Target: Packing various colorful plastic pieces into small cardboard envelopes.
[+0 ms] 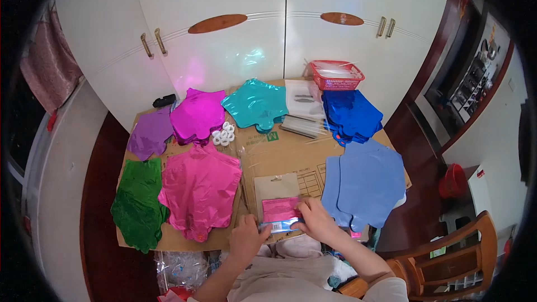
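Observation:
At the front edge of the cardboard, between my hands, lies a flat packet with folded pink foil (281, 209) and a blue-and-white printed strip (284, 226) along its near side. My left hand (248, 240) is closed at the packet's lower left corner, its thumb and finger by the strip. On the right side my right hand (318, 221) has its fingers curled and pressed on the packet's edge. A pale grey-brown card (274, 185) with a hang slot shows just beyond the pink foil. Part of the packet is hidden under my fingers.
Shaped foil sheets in pink (201, 190), green (139, 204), purple (150, 132), magenta (197, 113), teal (256, 102), dark blue (351, 113) and light blue (369, 182) ring the cardboard (263, 156). White rolls (224, 134), a red basket (337, 82) and a wooden chair (481, 251) stand around.

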A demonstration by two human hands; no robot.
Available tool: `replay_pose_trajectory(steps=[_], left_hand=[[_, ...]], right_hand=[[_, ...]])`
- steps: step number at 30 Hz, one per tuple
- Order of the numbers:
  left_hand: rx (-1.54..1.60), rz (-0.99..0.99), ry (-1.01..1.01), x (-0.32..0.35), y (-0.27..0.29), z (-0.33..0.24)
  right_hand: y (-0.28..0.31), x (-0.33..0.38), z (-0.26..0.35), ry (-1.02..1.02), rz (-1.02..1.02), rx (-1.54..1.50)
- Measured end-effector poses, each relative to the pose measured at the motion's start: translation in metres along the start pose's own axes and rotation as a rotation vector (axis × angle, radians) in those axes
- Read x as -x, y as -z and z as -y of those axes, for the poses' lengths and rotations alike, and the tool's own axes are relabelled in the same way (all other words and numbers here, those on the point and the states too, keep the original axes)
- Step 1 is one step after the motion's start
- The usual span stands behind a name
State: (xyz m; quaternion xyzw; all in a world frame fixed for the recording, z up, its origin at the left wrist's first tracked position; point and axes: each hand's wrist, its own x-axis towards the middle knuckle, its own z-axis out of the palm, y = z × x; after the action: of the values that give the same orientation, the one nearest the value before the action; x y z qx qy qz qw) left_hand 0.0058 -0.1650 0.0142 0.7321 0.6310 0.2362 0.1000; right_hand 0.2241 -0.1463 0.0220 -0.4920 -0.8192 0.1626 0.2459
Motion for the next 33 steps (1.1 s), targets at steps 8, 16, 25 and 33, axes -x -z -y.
replay_pose_trajectory(steps=[8,16,25,33], left_hand=[[0.592,0.191,0.239,0.009,-0.012,0.015],[0.989,0.446,0.139,0.038,0.008,0.017],[0.866,0.859,-0.135,0.052,0.009,0.027],[0.787,0.769,-0.124,0.053,0.009,0.022]], right_hand=[[-0.001,0.013,0.019,-0.238,-0.195,-0.272],[-0.028,0.071,0.017,-0.373,0.032,-1.245],[-0.035,0.235,-0.060,-0.632,0.124,-0.770],[-0.053,0.340,-0.186,-1.076,-0.470,-0.064]])
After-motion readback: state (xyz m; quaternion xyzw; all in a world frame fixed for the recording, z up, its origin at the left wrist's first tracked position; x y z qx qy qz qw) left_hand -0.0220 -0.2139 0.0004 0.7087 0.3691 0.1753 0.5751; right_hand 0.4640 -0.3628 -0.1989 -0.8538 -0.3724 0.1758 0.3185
